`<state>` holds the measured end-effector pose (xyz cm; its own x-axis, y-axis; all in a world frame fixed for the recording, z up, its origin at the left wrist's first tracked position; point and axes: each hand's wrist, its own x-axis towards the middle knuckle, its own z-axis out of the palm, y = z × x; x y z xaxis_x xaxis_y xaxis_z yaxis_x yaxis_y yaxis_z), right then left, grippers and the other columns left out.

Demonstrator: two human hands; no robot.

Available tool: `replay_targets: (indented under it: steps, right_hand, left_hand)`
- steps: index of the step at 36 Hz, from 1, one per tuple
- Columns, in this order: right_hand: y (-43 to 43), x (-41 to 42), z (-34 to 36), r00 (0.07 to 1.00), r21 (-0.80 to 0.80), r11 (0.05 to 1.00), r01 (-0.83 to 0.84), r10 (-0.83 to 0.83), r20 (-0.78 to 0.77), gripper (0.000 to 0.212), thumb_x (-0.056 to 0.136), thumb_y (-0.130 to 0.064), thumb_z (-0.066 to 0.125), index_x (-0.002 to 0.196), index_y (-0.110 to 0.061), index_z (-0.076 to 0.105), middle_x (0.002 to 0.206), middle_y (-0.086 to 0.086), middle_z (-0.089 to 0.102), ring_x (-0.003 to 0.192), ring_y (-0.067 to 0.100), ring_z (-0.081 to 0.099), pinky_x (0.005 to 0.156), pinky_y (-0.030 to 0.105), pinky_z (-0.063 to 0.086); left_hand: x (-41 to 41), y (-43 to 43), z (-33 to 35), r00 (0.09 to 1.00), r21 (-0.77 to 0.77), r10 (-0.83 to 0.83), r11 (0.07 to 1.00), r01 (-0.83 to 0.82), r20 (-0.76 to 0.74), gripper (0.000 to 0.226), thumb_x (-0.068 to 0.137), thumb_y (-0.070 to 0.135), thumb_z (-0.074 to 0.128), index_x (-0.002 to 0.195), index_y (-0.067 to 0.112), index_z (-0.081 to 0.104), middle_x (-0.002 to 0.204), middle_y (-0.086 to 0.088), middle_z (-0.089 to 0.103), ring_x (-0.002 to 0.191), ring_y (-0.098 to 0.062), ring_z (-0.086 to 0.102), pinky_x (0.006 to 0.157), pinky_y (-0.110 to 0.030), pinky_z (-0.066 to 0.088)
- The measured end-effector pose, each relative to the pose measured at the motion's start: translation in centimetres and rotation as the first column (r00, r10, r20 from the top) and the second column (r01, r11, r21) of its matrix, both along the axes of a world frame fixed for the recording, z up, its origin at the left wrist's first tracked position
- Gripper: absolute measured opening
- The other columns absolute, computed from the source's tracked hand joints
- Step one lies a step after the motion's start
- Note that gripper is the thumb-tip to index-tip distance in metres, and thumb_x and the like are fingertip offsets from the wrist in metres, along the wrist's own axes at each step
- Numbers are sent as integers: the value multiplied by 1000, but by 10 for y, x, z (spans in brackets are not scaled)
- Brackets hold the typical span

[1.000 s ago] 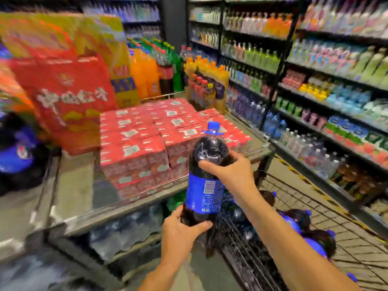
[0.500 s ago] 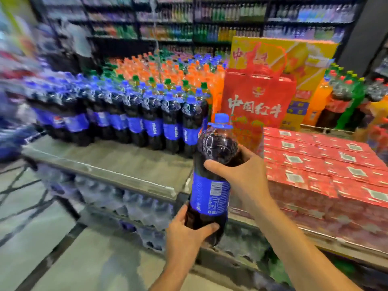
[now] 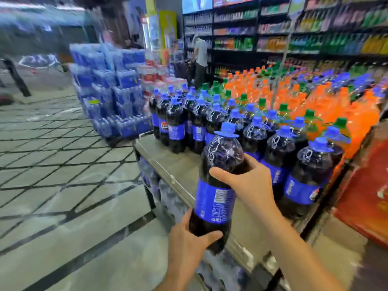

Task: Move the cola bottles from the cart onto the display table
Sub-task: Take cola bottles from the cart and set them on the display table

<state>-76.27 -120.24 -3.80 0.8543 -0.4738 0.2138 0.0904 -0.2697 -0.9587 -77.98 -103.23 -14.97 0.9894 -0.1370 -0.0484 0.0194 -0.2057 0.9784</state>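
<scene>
I hold a large cola bottle (image 3: 218, 179) with a blue cap and blue label upright in the air, over the front edge of the display table (image 3: 180, 164). My left hand (image 3: 189, 238) grips its base from below. My right hand (image 3: 249, 183) grips its upper body, thumb across the front. Several cola bottles (image 3: 279, 152) stand in rows on the table just behind and to the right of the held one. The cart is out of view.
Orange and green-capped soda bottles (image 3: 315, 106) fill the table behind the colas. A red carton (image 3: 365, 198) sits at the right. Blue water packs (image 3: 113, 95) are stacked on the floor to the left. A person (image 3: 200, 59) stands by the far shelves.
My view has swung left, from the cart and red cartons to the cola rows on the table. Both hands keep the same grip on the bottle, which is now close to the standing bottles.
</scene>
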Motion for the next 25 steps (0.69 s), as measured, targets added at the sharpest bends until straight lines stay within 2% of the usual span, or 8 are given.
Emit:
replay_targets:
  steps: [3,5,7,14,19,23,25]
  right_hand:
    - [-3,42,-4,999,-1,999,-54,54,-6,58,47,-48,100,99,-32,78,92,-23,78,88,-5,73,81,25,58]
    - [-5,68,-5,996,9,996,-86,86,-8,69,40,-59,93,101,-31,78,93,-23,79,91,-3,74,86,31,60]
    - [-6,92,-5,994,25,994,-107,107,-10,74,36,-63,91,102,-32,78,94,-24,78,92,-3,73,88,33,60]
    - [2,156,-7,984,30,984,-176,176,-16,66,40,-56,95,99,-32,78,93,-18,80,92,7,76,89,45,62]
    - [15,197,-8,982,58,980,-188,189,-13,66,41,-54,96,101,-36,77,95,-18,80,93,7,76,91,45,61]
    - [29,229,-7,987,52,986,-160,161,-13,67,40,-54,95,100,-30,79,94,-16,80,92,7,77,90,45,62]
    - [38,243,-5,990,49,989,-136,137,-17,69,39,-55,94,101,-29,79,94,-16,80,93,7,76,90,45,62]
  left_hand:
    - [33,-6,1,998,18,58,998,-58,19,69,43,42,91,108,38,69,93,21,77,90,2,72,84,-30,59]
    - [53,-9,0,995,9,102,995,-102,-6,72,41,40,94,109,41,70,97,20,77,95,-1,72,90,-33,58]
    - [73,-11,-4,990,-7,139,990,-139,-30,79,41,39,97,114,40,69,101,20,76,98,-2,72,95,-37,57]
    - [126,-7,-5,983,-15,180,983,-181,-32,77,46,29,96,118,38,69,102,21,76,100,1,71,95,-35,57]
    - [167,5,-5,981,-9,183,983,-184,-61,77,46,30,96,118,37,69,100,21,76,97,1,71,93,-34,58]
    - [203,20,-2,990,-2,133,991,-133,-53,63,55,17,95,111,34,71,94,17,78,90,0,72,83,-27,59]
    - [221,30,2,994,-6,105,994,-105,-23,60,54,16,94,107,35,71,95,14,78,92,-6,74,85,-33,59]
